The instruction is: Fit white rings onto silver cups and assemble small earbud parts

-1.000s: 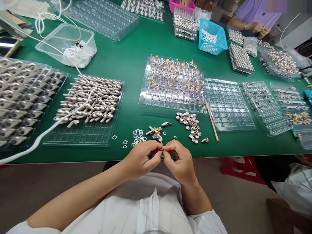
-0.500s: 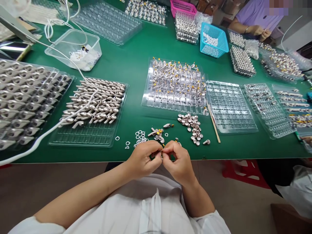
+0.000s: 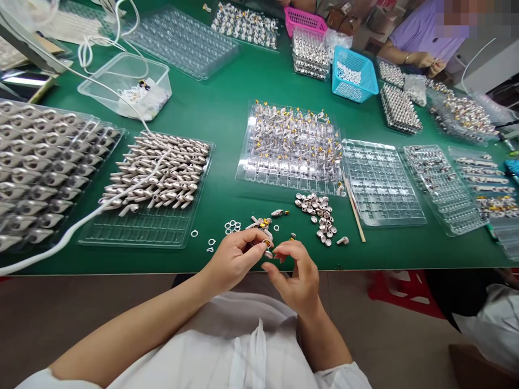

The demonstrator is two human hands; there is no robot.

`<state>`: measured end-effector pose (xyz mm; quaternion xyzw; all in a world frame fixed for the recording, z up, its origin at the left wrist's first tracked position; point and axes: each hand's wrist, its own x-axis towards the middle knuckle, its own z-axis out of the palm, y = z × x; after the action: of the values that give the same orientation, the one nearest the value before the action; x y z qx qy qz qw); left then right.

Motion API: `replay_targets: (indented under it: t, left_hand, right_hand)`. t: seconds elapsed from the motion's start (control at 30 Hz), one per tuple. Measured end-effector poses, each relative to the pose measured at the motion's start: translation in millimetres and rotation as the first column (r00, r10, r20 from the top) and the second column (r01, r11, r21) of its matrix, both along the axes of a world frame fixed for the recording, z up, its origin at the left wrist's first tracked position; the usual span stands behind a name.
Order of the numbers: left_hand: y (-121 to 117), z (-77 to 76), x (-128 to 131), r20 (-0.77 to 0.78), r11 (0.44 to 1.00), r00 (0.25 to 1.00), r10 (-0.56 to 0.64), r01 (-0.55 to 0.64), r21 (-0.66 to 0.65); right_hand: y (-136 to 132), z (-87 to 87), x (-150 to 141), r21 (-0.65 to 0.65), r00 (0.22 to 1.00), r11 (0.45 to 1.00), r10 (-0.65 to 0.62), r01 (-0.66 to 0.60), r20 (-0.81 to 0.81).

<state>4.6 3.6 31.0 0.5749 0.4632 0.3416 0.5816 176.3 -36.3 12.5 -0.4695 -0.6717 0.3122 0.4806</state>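
My left hand (image 3: 235, 260) pinches a small earbud part (image 3: 267, 246) between thumb and fingertips at the table's front edge; a ring-like rim and a bit of orange show on it. Just right of it, my right hand (image 3: 295, 274) has thumb and fingers apart with nothing visible between them. Beyond my left hand lie loose white rings (image 3: 232, 226) and a few earbud stems with orange tabs (image 3: 261, 222). A pile of round earbud caps (image 3: 320, 210) sits beyond my right hand. A small dark-topped piece (image 3: 292, 236) is partly hidden behind my right fingers.
A clear tray of orange-tabbed earbuds (image 3: 292, 143) lies ahead. To the left is a tray of stemmed shells (image 3: 158, 170), crossed by a white cable (image 3: 81, 224). A thin stick (image 3: 355, 213) lies beside a clear tray (image 3: 383, 181). A co-worker's hands (image 3: 430, 62) are at the far right.
My right hand has come away from the earbud part, and its fingers have spread. The part stays pinched in my left hand and shows more now. The view has shifted slightly.
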Motion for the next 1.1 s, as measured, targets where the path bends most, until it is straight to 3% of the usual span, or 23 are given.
replay_targets:
  t: [0.17,0.3,0.4,0.5,0.8,1.1]
  left_hand:
    - [-2.1,-1.3,0.9,-0.047,1.000,0.999,-0.021,0.021,0.002]
    - [-1.6,-0.1,-0.1,-0.060,1.000,0.998,-0.023,0.022,-0.010]
    - [-1.7,0.2,-0.1,-0.075,0.999,0.996,-0.038,0.038,-0.004]
    - [-2.3,0.8,0.5,-0.134,0.997,0.989,-0.067,0.070,0.020]
    - [-2.4,5.8,-2.3,-0.231,0.968,0.963,-0.141,0.183,0.171]
    - [-7.0,5.0,-3.3,-0.282,0.918,0.954,-0.104,0.201,0.343]
  right_hand:
    - [-3.2,-1.3,-5.3,0.069,1.000,0.997,-0.020,0.018,0.019]
    - [-2.9,-2.1,-5.7,-0.147,0.981,0.988,-0.078,0.052,-0.180]
    - [-0.3,-3.2,-5.3,-0.346,0.904,0.937,-0.117,-0.035,-0.410]
    - [1.6,-5.1,-5.6,-0.403,0.833,0.907,-0.126,-0.124,-0.539]
    - [2.5,-3.0,-3.0,-0.400,0.886,0.915,-0.141,-0.054,-0.442]
    - [2.4,-10.4,-0.7,-0.479,0.843,0.874,-0.198,-0.079,-0.501]
